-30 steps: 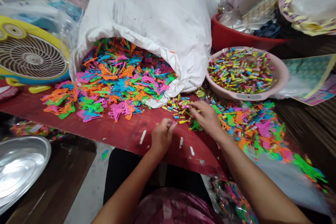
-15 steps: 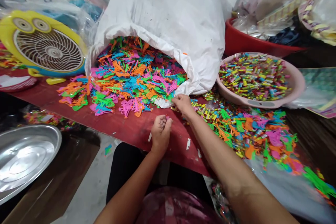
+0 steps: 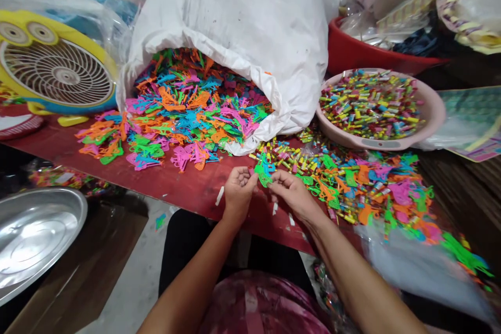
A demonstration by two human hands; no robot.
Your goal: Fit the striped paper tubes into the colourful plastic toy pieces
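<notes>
My left hand (image 3: 239, 188) is closed, palm up, with its fingers curled in over the table's front edge. A small pink-red thing shows at its fingertips, too small to name. My right hand (image 3: 293, 195) pinches a small green plastic piece with a mesh-like head (image 3: 263, 177), right beside my left thumb. A bit of blue plastic shows just behind the green piece; whether it is held too I cannot tell. Beyond my hands, a white sack (image 3: 242, 15) lies with its mouth towards me, and similar orange, pink, blue and green pieces (image 3: 188, 109) spill from it.
A pink basin (image 3: 434, 115) full of small wrapped tubes stands right of the sack. More tubes and plastic pieces (image 3: 364, 177) lie mixed on the red table (image 3: 188, 188). A yellow fan (image 3: 62, 73) stands left; a metal basin (image 3: 39, 235) sits lower left.
My right hand has drawn back from the sack's mouth towards me and now has the green plastic piece. My left hand stays nearly in place. The view has shifted slightly.
</notes>
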